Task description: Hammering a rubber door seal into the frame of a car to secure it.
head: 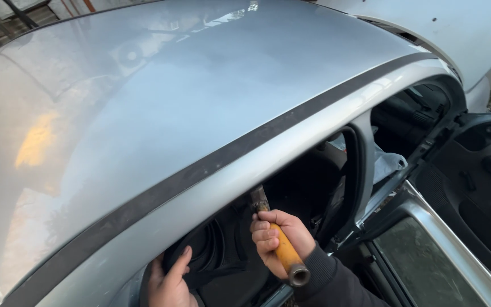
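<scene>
My right hand (277,236) is clenched around the orange handle of a tool (282,244), whose metal tip sits up under the silver roof edge (240,170) in the door opening. My left hand (169,281) rests loosely, fingers spread, on the black rubber seal (200,256) of the frame. The open door (444,256) is at right.

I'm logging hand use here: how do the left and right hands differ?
The right hand is fisted around a yellow-handled tool; the left hand lies open, holding nothing. The right hand sits higher, its dark sleeve showing; the left hand is cut off by the picture's edge. Both are under the silver car roof edge.
</scene>
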